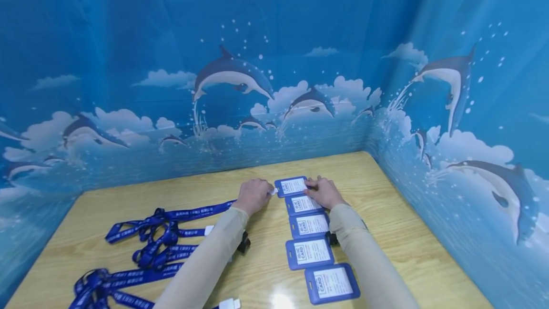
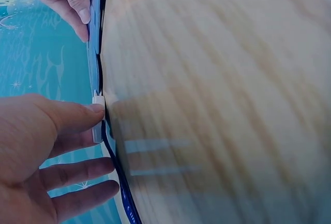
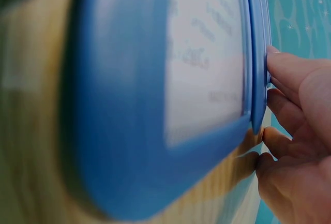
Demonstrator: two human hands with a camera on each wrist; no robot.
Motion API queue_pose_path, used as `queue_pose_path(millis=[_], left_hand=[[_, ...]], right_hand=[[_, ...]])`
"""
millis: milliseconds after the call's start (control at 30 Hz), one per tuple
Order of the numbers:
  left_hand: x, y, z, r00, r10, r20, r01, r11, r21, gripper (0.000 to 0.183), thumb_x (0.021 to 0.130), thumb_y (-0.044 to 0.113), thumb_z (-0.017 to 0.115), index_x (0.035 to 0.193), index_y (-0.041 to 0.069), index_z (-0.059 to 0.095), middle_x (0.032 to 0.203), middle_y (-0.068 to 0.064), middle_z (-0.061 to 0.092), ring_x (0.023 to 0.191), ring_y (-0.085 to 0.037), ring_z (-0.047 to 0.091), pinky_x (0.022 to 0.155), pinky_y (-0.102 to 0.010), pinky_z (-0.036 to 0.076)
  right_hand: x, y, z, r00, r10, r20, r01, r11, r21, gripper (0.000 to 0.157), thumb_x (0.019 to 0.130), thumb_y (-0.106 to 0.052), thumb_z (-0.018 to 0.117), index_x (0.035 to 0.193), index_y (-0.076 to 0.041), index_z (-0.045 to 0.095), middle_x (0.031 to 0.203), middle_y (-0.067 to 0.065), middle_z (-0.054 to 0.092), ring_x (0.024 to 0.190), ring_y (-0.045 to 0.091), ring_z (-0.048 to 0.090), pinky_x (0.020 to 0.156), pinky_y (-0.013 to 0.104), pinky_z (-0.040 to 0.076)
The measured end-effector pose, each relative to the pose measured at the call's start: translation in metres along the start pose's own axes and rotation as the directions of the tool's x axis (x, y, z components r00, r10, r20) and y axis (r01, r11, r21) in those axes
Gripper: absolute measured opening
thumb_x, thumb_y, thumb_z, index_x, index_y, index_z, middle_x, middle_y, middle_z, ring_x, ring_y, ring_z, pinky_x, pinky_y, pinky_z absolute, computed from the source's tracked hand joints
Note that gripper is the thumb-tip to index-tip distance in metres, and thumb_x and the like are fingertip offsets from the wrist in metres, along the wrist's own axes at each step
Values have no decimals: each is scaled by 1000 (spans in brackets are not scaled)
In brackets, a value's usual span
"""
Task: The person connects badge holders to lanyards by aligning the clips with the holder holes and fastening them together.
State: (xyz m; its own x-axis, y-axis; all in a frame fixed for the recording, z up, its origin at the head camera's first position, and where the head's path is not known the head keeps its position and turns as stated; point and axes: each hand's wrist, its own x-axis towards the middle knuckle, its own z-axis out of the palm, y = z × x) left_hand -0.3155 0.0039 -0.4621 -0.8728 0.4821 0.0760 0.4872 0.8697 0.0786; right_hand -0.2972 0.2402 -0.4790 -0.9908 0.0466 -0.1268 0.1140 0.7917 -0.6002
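In the head view my left hand pinches the white plastic clip of a blue lanyard between thumb and index finger. The clip is at the slotted left end of the farthest blue badge holder; whether it is hooked in the slot I cannot tell. My right hand holds that same badge holder by its right end, thumb on one face and fingertips at the edge. Several more blue badge holders lie in a column toward me, each with a white card inside.
Several blue printed lanyards lie bunched on the left of the wooden table. A white clip shows at the near edge. Blue dolphin-print curtains stand behind the table and along its right side.
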Motion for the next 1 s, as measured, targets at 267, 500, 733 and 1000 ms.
queue_pose_path(millis=[267, 500, 733, 1000], left_hand=[[1, 0, 0, 1000, 12, -15, -13, 995, -97, 18, 93, 10, 71, 108, 16, 79, 108, -4, 77, 98, -22, 72, 88, -38, 62], [1, 1, 0, 1000, 1, 9, 0, 990, -140, 18, 94, 8, 70, 109, 13, 78, 109, -6, 76, 101, -22, 71, 93, -36, 60], [-1, 0, 3, 999, 39, -29, -43, 988, -151, 17, 93, 7, 70, 107, 11, 78, 107, -8, 76, 98, -22, 72, 90, -35, 61], [-2, 0, 6, 998, 49, -39, -54, 988, -143, 16, 93, 7, 70, 106, 11, 79, 106, -8, 77, 97, -22, 72, 89, -34, 61]], right_hand=[[1, -4, -4, 1000, 14, -1, -14, 1000, 4, 43, 98, -30, 67, 139, -20, 60, 162, 18, 31, 151, 46, 19, 124, 62, 15], [-1, -8, -4, 999, 44, 4, -44, 999, 16, 43, 98, -29, 67, 139, -20, 60, 163, 19, 27, 152, 45, 18, 124, 62, 15], [-3, -9, -3, 996, 85, -5, -85, 995, 45, 45, 96, -26, 70, 140, -21, 60, 164, 22, 26, 150, 46, 22, 122, 64, 21], [-3, -8, -3, 999, 39, -36, -38, 999, 16, 45, 90, -21, 77, 133, -19, 66, 155, 27, 39, 144, 49, 35, 119, 62, 29]])
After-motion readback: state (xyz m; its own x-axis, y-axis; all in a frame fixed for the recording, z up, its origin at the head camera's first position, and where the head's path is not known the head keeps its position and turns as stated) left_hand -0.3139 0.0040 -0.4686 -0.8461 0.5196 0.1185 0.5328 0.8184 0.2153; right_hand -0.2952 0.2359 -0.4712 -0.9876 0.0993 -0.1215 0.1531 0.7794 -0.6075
